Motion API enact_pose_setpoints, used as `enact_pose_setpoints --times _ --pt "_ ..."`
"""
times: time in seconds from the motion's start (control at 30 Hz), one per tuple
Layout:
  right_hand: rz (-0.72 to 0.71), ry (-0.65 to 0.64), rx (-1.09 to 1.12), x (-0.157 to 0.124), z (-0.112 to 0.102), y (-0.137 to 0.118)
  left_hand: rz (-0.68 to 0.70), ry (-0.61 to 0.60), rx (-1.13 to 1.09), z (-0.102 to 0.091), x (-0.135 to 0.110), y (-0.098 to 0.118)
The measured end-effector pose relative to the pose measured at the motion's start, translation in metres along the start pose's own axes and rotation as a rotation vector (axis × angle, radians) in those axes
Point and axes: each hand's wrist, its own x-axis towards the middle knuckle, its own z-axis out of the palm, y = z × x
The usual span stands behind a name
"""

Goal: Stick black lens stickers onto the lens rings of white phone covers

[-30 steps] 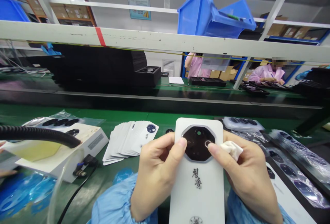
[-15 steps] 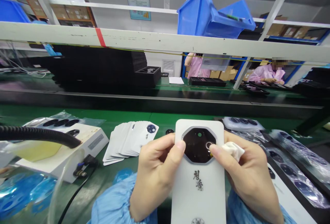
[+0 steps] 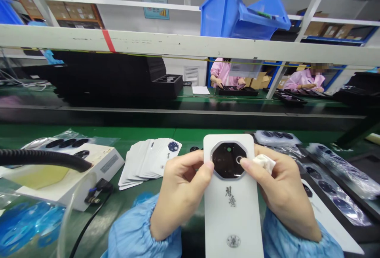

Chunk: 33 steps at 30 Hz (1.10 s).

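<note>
A white phone back cover [image 3: 233,210] with a black octagonal camera panel [image 3: 228,160] stands upright in front of me. My left hand [image 3: 178,194] grips its left edge, thumb at the panel's rim. My right hand [image 3: 282,190] holds the right edge, thumb tip pressed beside the small ring on the panel, with a crumpled white cloth [image 3: 264,162] tucked under its fingers. Both sleeves are light blue.
A fanned stack of white covers [image 3: 148,163] lies left of my hands. A white box [image 3: 97,171] and a black corrugated hose [image 3: 44,158] sit at the left. Bagged black parts [image 3: 332,178] fill the right. People in pink [image 3: 225,73] work beyond the black conveyor [image 3: 184,115].
The cover and both hands have shifted slightly up and away from me; my right thumb stays by the ring on the panel. My view has tilted a little.
</note>
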Motion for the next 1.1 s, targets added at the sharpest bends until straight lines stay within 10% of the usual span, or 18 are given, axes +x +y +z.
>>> enact_pose_setpoints --times 0.57,0.83,0.93,1.1 --pt "0.001 -0.053 0.232 -0.020 -0.013 0.053 0.277 0.097 0.466 0.022 -0.016 -0.005" --pt "0.129 0.061 0.185 -0.035 -0.017 0.083 0.161 -0.129 0.492 0.026 -0.013 -0.030" --pt "0.227 0.172 0.062 -0.045 -0.053 0.097 -0.071 -0.387 0.432 0.039 -0.006 -0.061" --pt "0.482 0.339 -0.217 -0.059 -0.177 0.114 -0.220 -0.608 0.401 0.067 -0.012 -0.126"
